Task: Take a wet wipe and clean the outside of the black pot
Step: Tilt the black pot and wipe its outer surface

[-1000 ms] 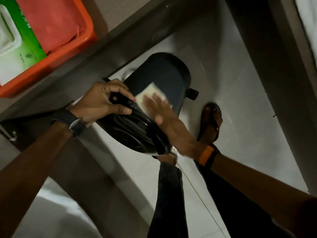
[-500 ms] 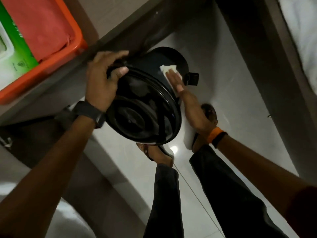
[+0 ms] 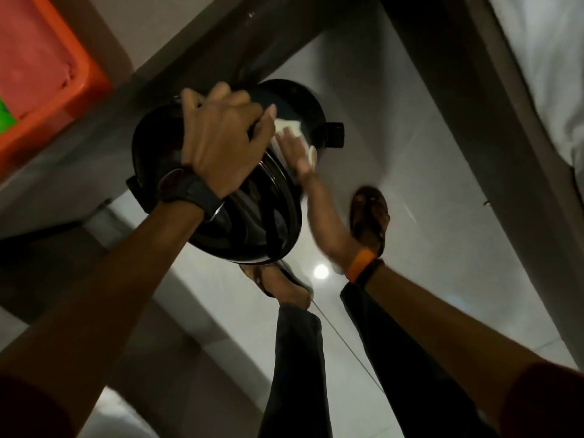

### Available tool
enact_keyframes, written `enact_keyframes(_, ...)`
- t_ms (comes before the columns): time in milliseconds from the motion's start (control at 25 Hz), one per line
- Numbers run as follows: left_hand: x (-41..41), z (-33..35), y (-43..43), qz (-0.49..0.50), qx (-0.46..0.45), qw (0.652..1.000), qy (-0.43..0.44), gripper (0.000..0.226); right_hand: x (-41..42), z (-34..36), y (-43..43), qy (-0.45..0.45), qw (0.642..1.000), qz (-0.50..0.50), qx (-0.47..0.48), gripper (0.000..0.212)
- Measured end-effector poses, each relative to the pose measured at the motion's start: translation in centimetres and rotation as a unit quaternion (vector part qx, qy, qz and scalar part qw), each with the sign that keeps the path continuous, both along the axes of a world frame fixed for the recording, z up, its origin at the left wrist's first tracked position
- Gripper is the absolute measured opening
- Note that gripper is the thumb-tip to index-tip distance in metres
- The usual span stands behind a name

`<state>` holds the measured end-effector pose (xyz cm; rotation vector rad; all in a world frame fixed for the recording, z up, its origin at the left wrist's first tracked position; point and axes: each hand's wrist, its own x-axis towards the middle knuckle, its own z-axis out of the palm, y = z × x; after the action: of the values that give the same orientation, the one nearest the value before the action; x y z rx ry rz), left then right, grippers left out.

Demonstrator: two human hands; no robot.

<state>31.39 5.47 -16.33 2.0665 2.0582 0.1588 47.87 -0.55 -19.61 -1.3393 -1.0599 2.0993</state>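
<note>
The black pot (image 3: 290,99) is held up in the air, tipped on its side with its lid facing me. My left hand (image 3: 221,143) grips it over the lid's rim, a black watch on the wrist. My right hand (image 3: 295,150) presses a white wet wipe (image 3: 289,126) flat against the pot's outer side wall, near a black side handle (image 3: 333,134). Motion blur covers the right hand. Most of the wipe lies hidden under its fingers.
An orange tray (image 3: 82,86) with a green wipe pack (image 3: 6,118) stands on the grey table (image 3: 104,147) at the upper left. Below are the pale tiled floor (image 3: 426,216), my legs and sandalled feet. A white-covered bed edge (image 3: 543,58) runs along the right.
The pot has been turned, and my left hand has shifted from its far rim to on top of the lid edge. My right hand with the wipe has slid along the side wall.
</note>
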Motion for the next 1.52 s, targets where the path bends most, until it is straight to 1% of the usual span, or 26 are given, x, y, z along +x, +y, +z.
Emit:
enact_keyframes(80, -1.1, 0.1, 0.0, 0.041, -0.025, 0.998, -0.038, 0.047, 0.4, 1.0, -2.6, 0.017, 0.996, 0.056, 0.067, 0.046)
enact_keyframes(120, -1.5, 0.1, -0.2, 0.058, -0.023, 0.996, -0.066, 0.050, 0.6, 0.2, -1.8, -0.015, 0.994, 0.062, 0.094, 0.047)
enact_keyframes(160, -1.8, 0.0, -0.4, 0.073, -0.020, 0.993, -0.094, 0.051, 0.8, -1.2, 0.0, -0.068, 0.992, 0.059, 0.088, 0.049)
enact_keyframes(240, -2.1, -0.4, -1.0, 0.103, -0.025, 0.985, -0.139, 0.047, 0.8, -3.9, 4.4, -0.184, 0.983, 0.010, -0.001, 0.051)
enact_keyframes(280, -2.0, -0.5, -1.2, 0.118, -0.033, 0.981, -0.153, 0.044, 1.1, -4.8, 5.6, -0.220, 0.975, -0.006, -0.035, 0.052)
enact_keyframes(320, -2.1, -0.6, -1.2, 0.133, -0.045, 0.976, -0.165, 0.042, 1.2, -4.8, 5.4, -0.217, 0.975, -0.008, -0.038, 0.052)
enact_keyframes(400, -2.7, -0.4, -0.6, 0.181, -0.067, 0.964, -0.184, 0.041, 1.2, -3.0, 1.2, -0.132, 0.991, -0.003, -0.005, 0.054)
enact_keyframes(480, -3.6, -0.5, 0.4, 0.244, -0.085, 0.945, -0.201, 0.039, 0.8, 0.9, -5.1, -0.036, 0.996, 0.004, 0.080, 0.056)
enact_keyframes(560, -4.7, -0.9, 1.3, 0.307, -0.096, 0.922, -0.216, 0.030, 0.5, 0.9, -6.9, -0.032, 0.986, 0.017, 0.163, 0.053)
enact_keyframes(600, -5.1, -1.2, 1.5, 0.324, -0.101, 0.914, -0.224, 0.027, 0.1, -0.2, -5.5, -0.071, 0.986, -0.011, 0.152, 0.052)
enact_keyframes(640, -5.4, -1.4, 1.6, 0.331, -0.104, 0.907, -0.237, 0.025, -0.3, -2.0, -3.4, -0.122, 0.987, -0.045, 0.098, 0.051)
enact_keyframes(680, -5.8, -1.7, 1.6, 0.336, -0.103, 0.901, -0.252, 0.024, -0.4, -3.9, -0.8, -0.158, 0.983, -0.089, 0.025, 0.051)
enact_keyframes(760, -6.5, -1.9, 1.3, 0.353, -0.094, 0.888, -0.280, 0.025, 0.6, -7.6, 4.1, -0.171, 0.961, -0.179, -0.119, 0.052)
enact_keyframes(800, -6.8, -2.0, 1.4, 0.361, -0.087, 0.882, -0.290, 0.025, 1.0, -8.6, 4.9, -0.157, 0.954, -0.200, -0.160, 0.055)
enact_keyframes(880, -6.9, -1.9, 1.7, 0.376, -0.079, 0.874, -0.298, 0.027, 0.9, -7.3, 3.5, -0.117, 0.956, -0.176, -0.204, 0.061)
enact_keyframes(1000, -6.4, -1.5, 2.5, 0.402, -0.075, 0.869, -0.280, 0.031, 0.5, -2.9, -3.5, 0.020, 0.961, -0.153, -0.230, 0.064)
enact_keyframes(1040, -6.0, -1.4, 2.7, 0.395, -0.076, 0.873, -0.275, 0.031, 0.4, -0.8, -5.3, 0.060, 0.958, -0.144, -0.240, 0.063)
enact_keyframes(1120, -5.1, -1.5, 3.2, 0.368, -0.075, 0.886, -0.272, 0.031, 0.6, 1.6, -5.8, 0.144, 0.955, -0.168, -0.198, 0.048)
enact_keyframes(1160, -4.7, -1.6, 3.3, 0.357, -0.075, 0.890, -0.275, 0.032, 0.4, 2.1, -4.6, 0.129, 0.960, -0.175, -0.179, 0.038)
enact_keyframes(1200, -4.4, -1.6, 3.4, 0.351, -0.076, 0.892, -0.275, 0.031, 0.4, 1.9, -3.0, 0.076, 0.969, -0.180, -0.153, 0.037)
enact_keyframes(1280, -3.9, -1.7, 3.5, 0.344, -0.076, 0.897, -0.267, 0.027, 1.0, 0.1, 0.7, -0.074, 0.965, -0.202, -0.151, 0.053)
enact_keyframes(1320, -3.7, -1.8, 3.5, 0.339, -0.075, 0.899, -0.265, 0.026, 1.5, -0.8, 1.5, -0.100, 0.960, -0.208, -0.160, 0.057)
enact_keyframes(1360, -3.6, -1.9, 3.5, 0.335, -0.073, 0.902, -0.263, 0.026, 1.7, -1.8, 1.6, -0.097, 0.955, -0.214, -0.183, 0.058)
enact_keyframes(1440, -4.0, -2.3, 4.1, 0.352, -0.070, 0.903, -0.235, 0.026, 1.2, -0.9, -0.9, -0.006, 0.965, -0.190, -0.180, 0.058)
enact_keyframes(1480, -4.5, -2.5, 4.4, 0.362, -0.077, 0.904, -0.212, 0.028, 0.6, 0.8, -3.1, 0.083, 0.971, -0.167, -0.153, 0.062)
enact_keyframes(1520, -4.9, -2.8, 5.0, 0.362, -0.094, 0.909, -0.184, 0.029, 0.3, 2.3, -4.7, 0.161, 0.960, -0.177, -0.145, 0.069)
